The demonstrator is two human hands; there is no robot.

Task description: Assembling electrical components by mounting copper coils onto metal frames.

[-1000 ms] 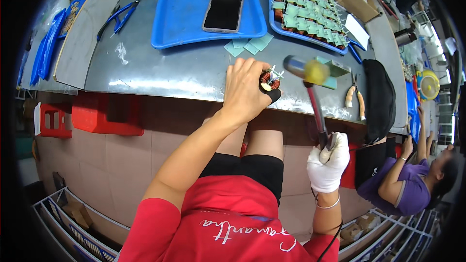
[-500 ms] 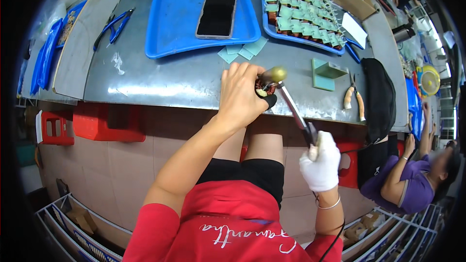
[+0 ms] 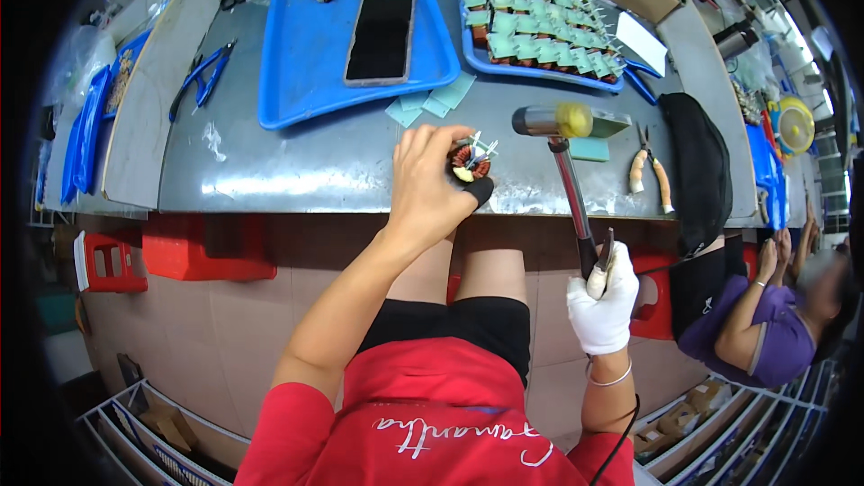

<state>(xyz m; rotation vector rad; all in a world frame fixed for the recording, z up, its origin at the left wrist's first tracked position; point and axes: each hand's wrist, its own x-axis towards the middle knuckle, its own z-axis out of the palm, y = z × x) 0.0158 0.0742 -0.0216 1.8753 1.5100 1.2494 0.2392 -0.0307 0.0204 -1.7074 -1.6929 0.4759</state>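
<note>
A copper-wound ring coil (image 3: 470, 163) with pale wire ends sticking up sits in the grip of my bare left hand (image 3: 427, 184), at the table's near edge. Its thumb, under a black cover, presses the coil's lower side. My right hand (image 3: 601, 301), in a white glove, is wrapped round a hammer (image 3: 569, 182). The hammer's head has one dark clear end and one yellowish end, and is apart from the coil, to its right. A dark metal piece also sticks up from the right hand; I cannot make out its kind.
On the metal table (image 3: 297, 171) are a blue tray (image 3: 270, 81) with a phone (image 3: 382, 40), another tray (image 3: 540, 74) of coils with green boards, a green block (image 3: 589, 149), pliers (image 3: 650, 166), blue-handled cutters (image 3: 202, 78) and a black bag (image 3: 697, 180). A co-worker (image 3: 747, 324) sits at right.
The hammer has swung up and right, away from the coil, and its head now lies in front of the green block. My left hand still holds the coil, whose top is now uncovered.
</note>
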